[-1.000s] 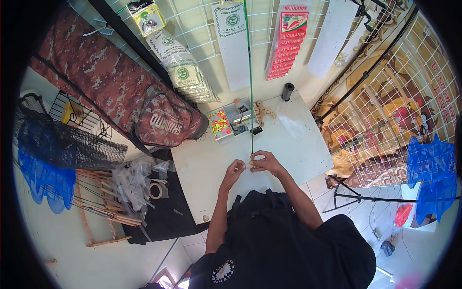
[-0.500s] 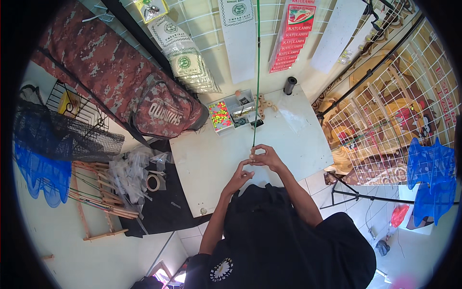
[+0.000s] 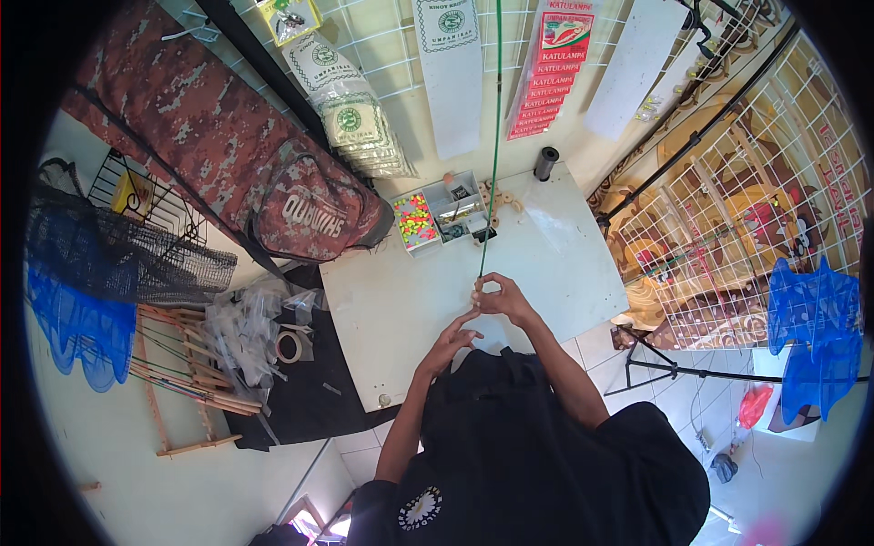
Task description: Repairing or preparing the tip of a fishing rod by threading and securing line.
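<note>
A thin green rod (image 3: pixel 496 109), like a fishing rod, rises from my hands over the table and past the upper edge of the view. My right hand (image 3: pixel 505 298) pinches its lower end between thumb and fingertips, forming a ring. Just left of it, my left hand (image 3: pixel 448 344) has its fingers stretched toward the right fingertips, the thumb standing apart. The left fingertips meet or nearly meet the right hand; any fine line between them is too small to see. Beyond the hands lies the white table (image 3: pixel 401 318).
At the table's back stand a compartment box (image 3: pixel 462 227) with bright small pieces, brown rings (image 3: pixel 506 202) and a black cylinder (image 3: pixel 546 164). A camouflage rod bag (image 3: pixel 300 214) leans at left. Plastic bags (image 3: pixel 241 332) and a tape roll (image 3: pixel 289 347) lie on black cloth. Wire racks line the wall.
The rod's upper part has tilted slightly to the right. My left hand has shifted a little, its fingers straighter; the right hand keeps its pinch at nearly the same spot.
</note>
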Available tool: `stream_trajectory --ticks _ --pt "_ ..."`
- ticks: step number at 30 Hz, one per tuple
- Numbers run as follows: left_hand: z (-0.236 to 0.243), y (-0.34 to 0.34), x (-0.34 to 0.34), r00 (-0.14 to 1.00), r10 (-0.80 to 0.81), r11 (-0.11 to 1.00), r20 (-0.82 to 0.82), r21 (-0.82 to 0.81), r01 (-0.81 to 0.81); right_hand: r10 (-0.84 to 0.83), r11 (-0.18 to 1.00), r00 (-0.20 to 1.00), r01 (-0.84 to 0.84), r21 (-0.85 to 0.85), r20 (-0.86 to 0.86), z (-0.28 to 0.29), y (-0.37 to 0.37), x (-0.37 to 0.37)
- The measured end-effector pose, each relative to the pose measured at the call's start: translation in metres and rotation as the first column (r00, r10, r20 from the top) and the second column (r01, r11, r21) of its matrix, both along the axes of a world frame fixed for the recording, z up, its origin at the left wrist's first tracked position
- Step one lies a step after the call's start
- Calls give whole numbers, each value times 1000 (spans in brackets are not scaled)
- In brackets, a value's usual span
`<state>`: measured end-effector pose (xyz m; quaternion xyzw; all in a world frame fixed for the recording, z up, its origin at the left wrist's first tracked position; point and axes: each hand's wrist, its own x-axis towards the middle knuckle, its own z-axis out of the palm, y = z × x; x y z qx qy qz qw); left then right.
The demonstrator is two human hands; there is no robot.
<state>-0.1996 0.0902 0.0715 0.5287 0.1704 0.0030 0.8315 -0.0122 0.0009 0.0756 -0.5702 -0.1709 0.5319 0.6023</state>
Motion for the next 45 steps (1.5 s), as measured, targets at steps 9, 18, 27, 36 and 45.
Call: stream_trajectory --ticks 9,18,27,36,45 --pt "27 40 13 954 292 901 -63 352 -252 48 996 986 -36 -75 160 -1 7 -9" --pt "141 19 80 912 263 748 316 531 -399 -37 999 984 39 -4 174 6 -17 -27" --pt "168 -11 80 917 273 690 290 605 -396 12 1000 980 -13 2 200 21 -56 -34" --pt "181 -61 65 921 251 694 297 608 -385 266 954 935 -219 -206 235 50 -116 -23" --pt "171 -145 65 945 211 765 251 559 -320 -52 997 817 14 70 574 163 -197 30"
